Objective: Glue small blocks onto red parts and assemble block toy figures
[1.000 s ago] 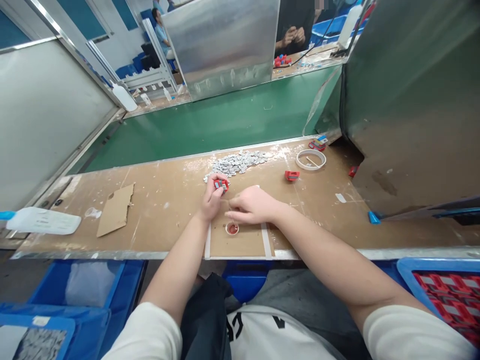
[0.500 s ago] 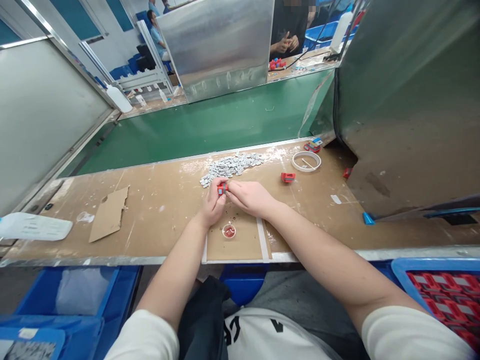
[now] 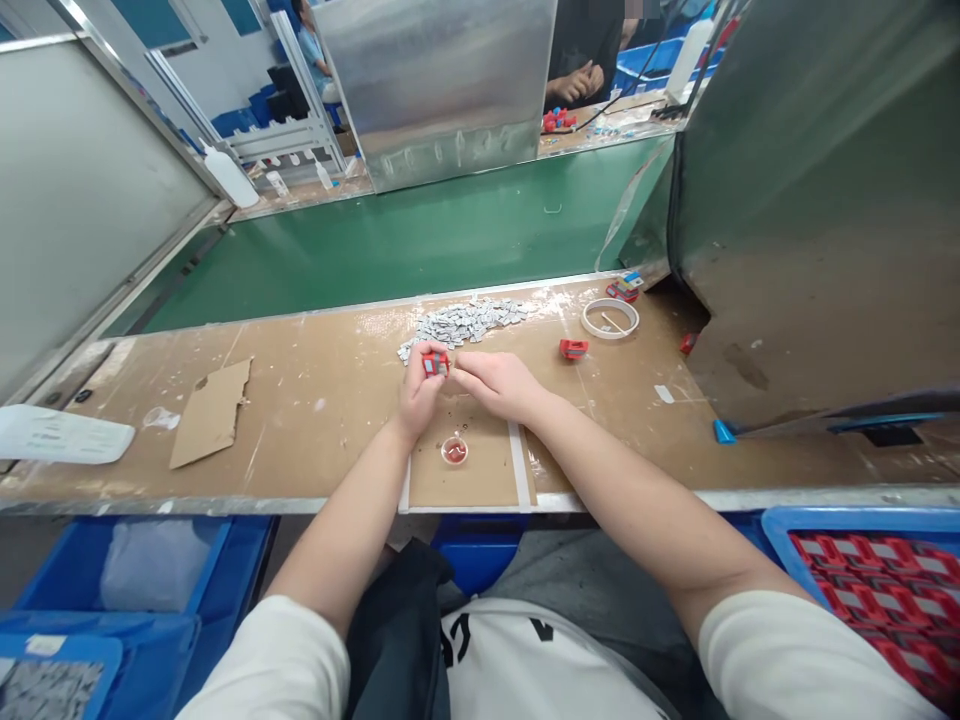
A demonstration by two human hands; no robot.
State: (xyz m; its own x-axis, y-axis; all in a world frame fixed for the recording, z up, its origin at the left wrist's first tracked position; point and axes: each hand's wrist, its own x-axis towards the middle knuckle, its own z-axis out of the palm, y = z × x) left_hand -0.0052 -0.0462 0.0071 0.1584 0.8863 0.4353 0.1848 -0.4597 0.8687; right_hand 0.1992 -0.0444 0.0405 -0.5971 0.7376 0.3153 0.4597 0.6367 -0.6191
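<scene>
Holding red piece (image 3: 435, 364), left hand (image 3: 418, 397); right hand (image 3: 504, 385) — moved from cup (image 3: 454, 451)

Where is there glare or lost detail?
Head view: whitish glare on the tabletop beside the grey pieces; head view: blurry reflections on the far metal panel; head view: the red part in the left hand shows too small for fine detail.

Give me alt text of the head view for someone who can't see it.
A person's left hand holds a small red part, with the right hand close beside it, over a brown worktop; a pile of grey pieces lies beyond, a small round dish nearer.
</scene>
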